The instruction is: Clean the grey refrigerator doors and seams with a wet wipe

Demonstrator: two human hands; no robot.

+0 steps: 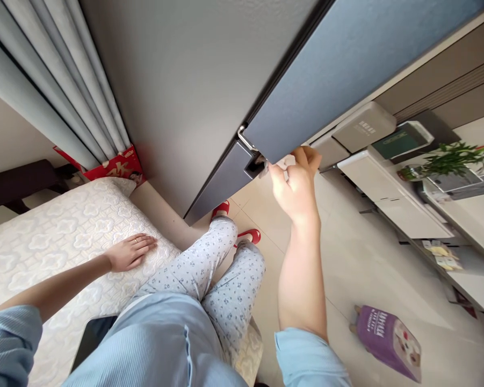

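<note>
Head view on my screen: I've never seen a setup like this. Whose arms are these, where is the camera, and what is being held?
There is no machine here: the arms belong to a person. The camera is worn on their head, looking forward and down, so you see their own lap below.

The left hand rests palm down on a quilted cover, holding nothing visible. A dark, flat device lies on that cover, close to the person's side.

The right hand is raised to the lower edge of a blue door, near a metal hinge. Something pale shows at its fingers; I can't tell what it is, or how firmly it's gripped.
</note>
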